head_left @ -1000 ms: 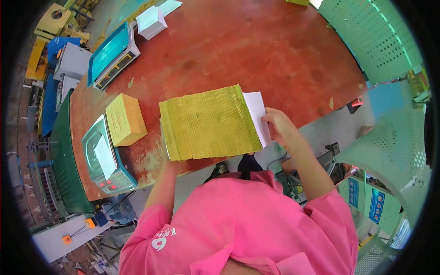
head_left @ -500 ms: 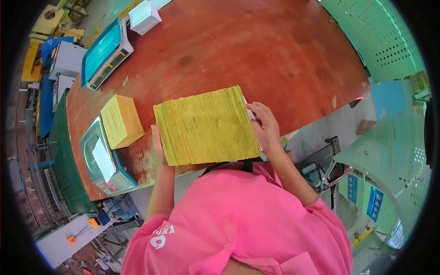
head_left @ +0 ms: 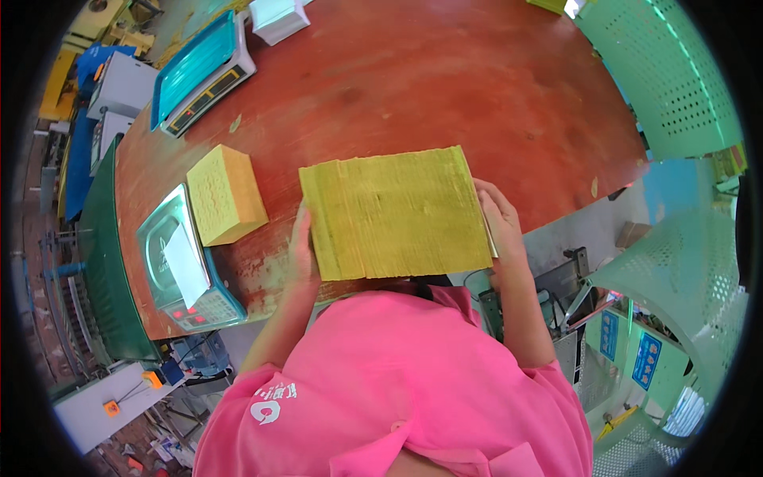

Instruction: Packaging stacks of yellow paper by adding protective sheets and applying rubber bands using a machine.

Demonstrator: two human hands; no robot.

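Observation:
A thick stack of yellow paper with ridged layers is held up in front of my pink shirt, over the table's near edge. My left hand presses against its left side, partly hidden behind it. On the opposite side my right hand grips the edge, fingers bent around it. A thin white sheet or board shows between the stack and my right palm. To the left of my left hand, a yellow block of stacked paper stands on the table.
The red-brown table has a small scale with a white paper at left. Farther back are a larger scale with a teal tray and a white paper stack. Green perforated panels border the right.
Both hands have carried the yellow stack slightly to the right, and its layers look more even. The view has shifted a little, bringing a yellow item into sight at the far edge.

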